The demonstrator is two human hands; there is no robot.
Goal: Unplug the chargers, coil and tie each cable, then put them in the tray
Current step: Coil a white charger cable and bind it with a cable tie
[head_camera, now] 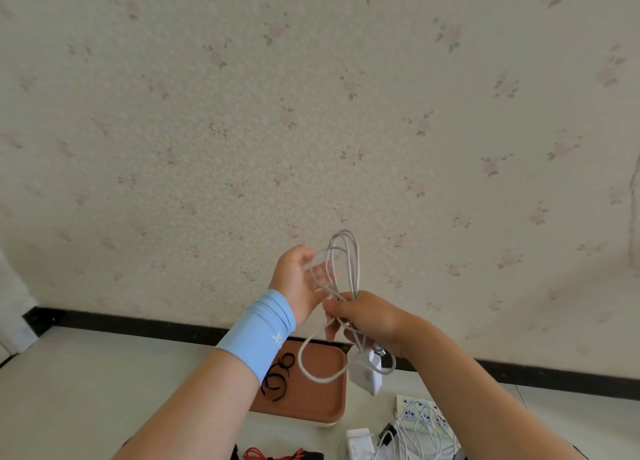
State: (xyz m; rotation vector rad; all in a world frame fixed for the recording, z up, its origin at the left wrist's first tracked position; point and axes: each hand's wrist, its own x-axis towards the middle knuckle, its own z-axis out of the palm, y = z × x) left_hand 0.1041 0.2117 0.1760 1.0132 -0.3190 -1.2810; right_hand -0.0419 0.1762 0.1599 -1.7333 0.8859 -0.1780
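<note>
My right hand (372, 315) grips the gathered white cable (341, 272); my left hand (299, 277) pinches one loop. It's light, limp and springy. I'd hold it mid-bundle, since the charger (365, 373) dangles.

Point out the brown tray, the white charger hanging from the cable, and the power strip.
brown tray (322, 395): head view, bare floor of the tray.
white charger (363, 373): head view, its broad front face.
power strip (412, 407): head view, socket face.

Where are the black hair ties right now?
In the head view, the black ties lie at the left end of the brown tray, just below the left wrist's blue sleeve.
</note>
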